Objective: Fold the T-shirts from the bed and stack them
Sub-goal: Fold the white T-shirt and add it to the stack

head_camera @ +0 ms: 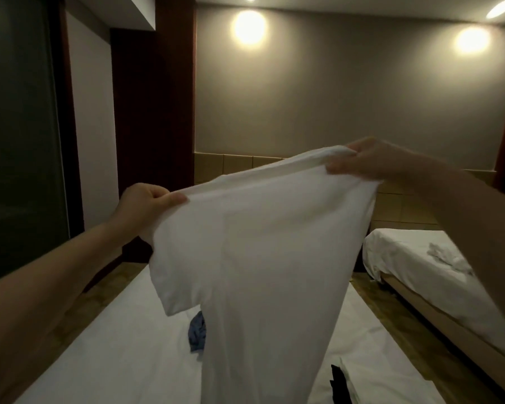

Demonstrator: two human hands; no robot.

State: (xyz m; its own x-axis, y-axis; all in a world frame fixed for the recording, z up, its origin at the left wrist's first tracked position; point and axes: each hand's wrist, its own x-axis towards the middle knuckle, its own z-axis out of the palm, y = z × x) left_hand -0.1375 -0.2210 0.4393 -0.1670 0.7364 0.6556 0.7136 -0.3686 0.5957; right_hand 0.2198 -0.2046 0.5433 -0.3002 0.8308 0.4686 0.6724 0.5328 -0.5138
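Observation:
A white T-shirt hangs in the air in front of me, stretched between both hands above the bed. My left hand pinches its top left corner, thumb on the near side. My right hand grips the top right corner, held higher. One short sleeve dangles at the lower left of the shirt. A crumpled blue garment lies on the white sheet, partly hidden behind the shirt. At the lower right a dark garment shows beside a white folded piece.
A second bed with a white sheet and a small crumpled white cloth stands to the right across a strip of wooden floor. A dark window and brown panels are on the left, a grey wall with lamps behind.

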